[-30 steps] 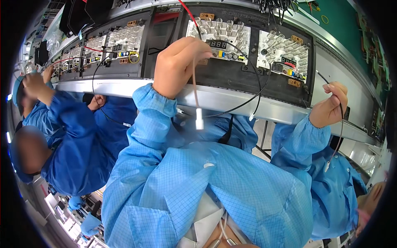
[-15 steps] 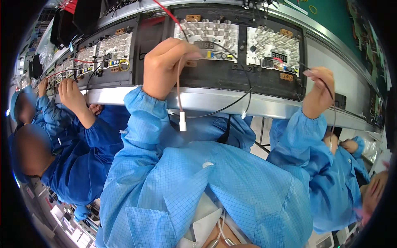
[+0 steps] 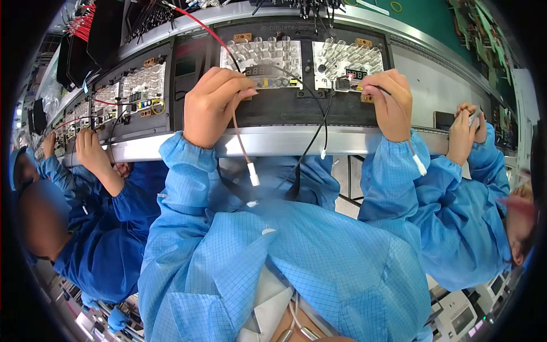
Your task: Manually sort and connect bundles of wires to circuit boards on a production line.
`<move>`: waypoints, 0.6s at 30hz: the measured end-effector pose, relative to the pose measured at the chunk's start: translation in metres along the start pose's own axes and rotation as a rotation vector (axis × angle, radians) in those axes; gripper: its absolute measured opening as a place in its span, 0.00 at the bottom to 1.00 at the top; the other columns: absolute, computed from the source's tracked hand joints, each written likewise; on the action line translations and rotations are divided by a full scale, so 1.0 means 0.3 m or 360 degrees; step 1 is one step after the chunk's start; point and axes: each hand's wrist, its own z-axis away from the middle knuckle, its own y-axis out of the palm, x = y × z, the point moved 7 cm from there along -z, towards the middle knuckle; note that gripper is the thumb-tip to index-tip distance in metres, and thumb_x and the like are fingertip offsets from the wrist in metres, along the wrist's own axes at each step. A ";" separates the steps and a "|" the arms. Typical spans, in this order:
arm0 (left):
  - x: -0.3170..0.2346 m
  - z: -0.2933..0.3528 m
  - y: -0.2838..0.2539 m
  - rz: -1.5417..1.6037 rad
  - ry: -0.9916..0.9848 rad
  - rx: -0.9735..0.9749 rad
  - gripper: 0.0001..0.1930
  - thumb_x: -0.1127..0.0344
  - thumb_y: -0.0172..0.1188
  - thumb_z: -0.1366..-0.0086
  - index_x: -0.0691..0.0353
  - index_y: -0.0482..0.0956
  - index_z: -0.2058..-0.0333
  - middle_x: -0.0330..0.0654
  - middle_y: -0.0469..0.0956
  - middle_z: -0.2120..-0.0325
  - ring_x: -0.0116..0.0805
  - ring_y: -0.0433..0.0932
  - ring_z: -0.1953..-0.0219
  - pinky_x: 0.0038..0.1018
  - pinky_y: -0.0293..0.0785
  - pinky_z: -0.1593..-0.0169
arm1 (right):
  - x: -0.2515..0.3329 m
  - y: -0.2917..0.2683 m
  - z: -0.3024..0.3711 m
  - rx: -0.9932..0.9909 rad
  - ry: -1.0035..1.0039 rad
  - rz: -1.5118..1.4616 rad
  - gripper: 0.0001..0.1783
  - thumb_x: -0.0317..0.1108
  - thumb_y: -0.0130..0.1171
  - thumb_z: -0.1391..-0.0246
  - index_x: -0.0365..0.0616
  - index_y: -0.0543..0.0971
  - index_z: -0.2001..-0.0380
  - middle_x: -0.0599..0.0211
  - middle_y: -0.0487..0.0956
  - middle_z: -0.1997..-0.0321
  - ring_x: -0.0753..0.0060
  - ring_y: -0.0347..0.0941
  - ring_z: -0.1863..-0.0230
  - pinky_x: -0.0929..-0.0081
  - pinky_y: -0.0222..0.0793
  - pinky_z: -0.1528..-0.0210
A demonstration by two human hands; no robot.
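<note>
My left hand (image 3: pixel 206 108) is closed in a pinch at the lower left corner of a white circuit board (image 3: pixel 293 57). From its fingers hangs a brownish-red wire (image 3: pixel 238 134) ending in a white connector (image 3: pixel 253 174). My right hand (image 3: pixel 394 108) pinches a dark wire (image 3: pixel 386 91) at the lower right edge of a second white circuit board (image 3: pixel 371 61), beside its digit display (image 3: pixel 357 74). That wire's lower end carries a white connector (image 3: pixel 420 166) over my sleeve. Both boards bear rows of clear cylinders. The fingers hide the wire tips.
Both boards sit in a black fixture (image 3: pixel 268 117) behind a metal rail (image 3: pixel 273 141). Loose black wires (image 3: pixel 310 145) dangle over the rail between my hands. A red wire (image 3: pixel 205 29) arches behind my left hand. Co-workers' hands (image 3: pixel 94 151) (image 3: pixel 462 134) are on both sides.
My right hand has moved left, from beyond the right board onto its lower right edge, bringing its wire along. My left hand stays by the left board. The view has shifted slightly.
</note>
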 end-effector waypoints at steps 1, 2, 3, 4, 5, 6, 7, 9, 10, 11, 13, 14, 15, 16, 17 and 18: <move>0.000 0.000 -0.003 -0.0018 -0.0063 0.0008 0.10 0.73 0.65 0.54 0.61 0.79 0.69 0.40 0.76 0.75 0.38 0.74 0.72 0.28 0.71 0.70 | 0.004 0.001 0.000 -0.0013 -0.0023 0.0010 0.01 0.25 0.57 0.55 0.41 0.77 0.76 0.69 0.75 0.76 0.66 0.68 0.70 0.73 0.60 0.65; 0.002 0.002 -0.009 -0.0042 -0.0129 0.0015 0.12 0.73 0.65 0.54 0.60 0.79 0.67 0.40 0.76 0.74 0.39 0.74 0.71 0.28 0.71 0.69 | 0.005 0.004 -0.002 -0.0018 -0.0025 0.0014 0.01 0.25 0.57 0.55 0.41 0.77 0.76 0.69 0.75 0.76 0.66 0.68 0.70 0.73 0.60 0.65; -0.001 0.009 -0.010 -0.0042 -0.0123 0.0012 0.12 0.73 0.65 0.54 0.60 0.79 0.67 0.40 0.76 0.74 0.39 0.74 0.71 0.28 0.71 0.69 | 0.003 0.009 -0.004 0.0000 -0.0013 0.0013 0.01 0.25 0.57 0.55 0.41 0.77 0.76 0.69 0.75 0.76 0.66 0.68 0.70 0.73 0.61 0.65; 0.010 0.021 -0.012 0.0006 -0.0196 -0.0039 0.14 0.74 0.65 0.53 0.60 0.79 0.64 0.41 0.76 0.73 0.38 0.74 0.72 0.28 0.71 0.70 | 0.001 0.014 -0.005 0.0019 -0.0001 0.0011 0.01 0.26 0.57 0.55 0.41 0.78 0.76 0.69 0.75 0.76 0.66 0.68 0.70 0.72 0.61 0.65; 0.021 0.035 -0.018 0.0050 -0.0270 -0.0090 0.16 0.75 0.65 0.52 0.59 0.79 0.61 0.41 0.76 0.73 0.37 0.74 0.72 0.28 0.71 0.71 | 0.003 0.017 -0.006 0.0016 -0.0006 0.0011 0.01 0.26 0.57 0.55 0.41 0.78 0.76 0.69 0.75 0.76 0.66 0.68 0.70 0.72 0.61 0.65; 0.017 0.042 -0.022 0.0046 -0.0268 -0.0095 0.16 0.75 0.65 0.52 0.59 0.79 0.61 0.41 0.76 0.73 0.37 0.74 0.72 0.28 0.71 0.71 | 0.002 0.018 -0.007 0.0000 0.0006 0.0027 0.01 0.26 0.57 0.55 0.42 0.78 0.76 0.69 0.75 0.76 0.65 0.68 0.70 0.72 0.60 0.65; 0.022 0.049 -0.032 0.0079 -0.0326 -0.0137 0.17 0.77 0.64 0.51 0.58 0.78 0.60 0.41 0.76 0.72 0.36 0.74 0.72 0.27 0.71 0.71 | 0.002 0.018 -0.009 -0.0017 0.0017 0.0043 0.01 0.26 0.58 0.56 0.43 0.78 0.76 0.70 0.76 0.76 0.65 0.68 0.70 0.72 0.60 0.65; 0.028 0.067 -0.046 0.0100 -0.0371 -0.0193 0.18 0.78 0.62 0.50 0.58 0.77 0.58 0.41 0.76 0.72 0.34 0.74 0.73 0.26 0.71 0.72 | 0.015 0.024 -0.011 0.0010 -0.0033 0.0088 0.01 0.27 0.58 0.56 0.43 0.78 0.77 0.70 0.76 0.76 0.65 0.69 0.70 0.71 0.60 0.65; 0.041 0.086 -0.051 0.0152 -0.0433 -0.0231 0.18 0.80 0.61 0.48 0.59 0.77 0.57 0.41 0.76 0.72 0.32 0.74 0.73 0.24 0.70 0.73 | 0.025 0.027 -0.010 0.0043 -0.0074 0.0135 0.01 0.27 0.58 0.56 0.44 0.78 0.77 0.70 0.76 0.76 0.65 0.69 0.70 0.71 0.60 0.64; 0.057 0.098 -0.060 0.0201 -0.0484 -0.0276 0.18 0.81 0.59 0.47 0.59 0.76 0.57 0.40 0.75 0.73 0.30 0.74 0.73 0.22 0.69 0.74 | 0.032 0.022 -0.013 0.0021 -0.0098 0.0140 0.01 0.27 0.58 0.56 0.44 0.78 0.77 0.70 0.76 0.76 0.65 0.69 0.70 0.71 0.60 0.64; 0.072 0.117 -0.079 0.0248 -0.0553 -0.0323 0.15 0.81 0.56 0.45 0.60 0.76 0.59 0.40 0.75 0.74 0.29 0.73 0.74 0.20 0.66 0.74 | 0.044 0.020 -0.010 0.0049 -0.0127 0.0208 0.01 0.27 0.59 0.58 0.45 0.78 0.78 0.71 0.76 0.76 0.65 0.69 0.69 0.71 0.59 0.64; 0.073 0.125 -0.087 0.0261 -0.0546 -0.0366 0.14 0.81 0.55 0.44 0.61 0.77 0.59 0.40 0.74 0.74 0.28 0.72 0.74 0.20 0.66 0.74 | 0.050 0.021 -0.004 0.0028 -0.0158 0.0215 0.01 0.27 0.59 0.58 0.45 0.78 0.78 0.71 0.76 0.76 0.65 0.69 0.69 0.71 0.59 0.64; 0.072 0.126 -0.094 0.0247 -0.0587 -0.0365 0.12 0.80 0.55 0.43 0.62 0.76 0.60 0.40 0.74 0.74 0.28 0.72 0.74 0.20 0.66 0.73 | 0.051 0.029 0.000 0.0054 -0.0150 0.0232 0.02 0.27 0.60 0.59 0.45 0.77 0.78 0.71 0.76 0.76 0.65 0.69 0.69 0.71 0.59 0.64; 0.082 0.126 -0.094 0.0278 -0.0589 -0.0390 0.11 0.80 0.54 0.42 0.63 0.76 0.61 0.40 0.74 0.74 0.27 0.73 0.73 0.19 0.66 0.73 | 0.051 0.036 0.002 0.0081 -0.0142 0.0250 0.03 0.27 0.61 0.60 0.45 0.77 0.78 0.71 0.77 0.76 0.66 0.69 0.69 0.71 0.59 0.64; 0.083 0.128 -0.105 0.0321 -0.0607 -0.0415 0.10 0.79 0.53 0.41 0.63 0.76 0.61 0.40 0.74 0.74 0.26 0.73 0.73 0.19 0.66 0.72 | 0.064 0.039 0.006 0.0096 -0.0192 0.0281 0.04 0.27 0.62 0.62 0.46 0.77 0.78 0.71 0.76 0.76 0.67 0.69 0.69 0.71 0.59 0.64; 0.081 0.128 -0.114 0.0366 -0.0626 -0.0440 0.09 0.78 0.53 0.40 0.63 0.76 0.61 0.40 0.75 0.73 0.25 0.73 0.72 0.18 0.66 0.72 | 0.076 0.033 0.006 0.0086 -0.0219 0.0284 0.04 0.27 0.62 0.62 0.46 0.77 0.78 0.71 0.76 0.76 0.67 0.69 0.69 0.71 0.59 0.64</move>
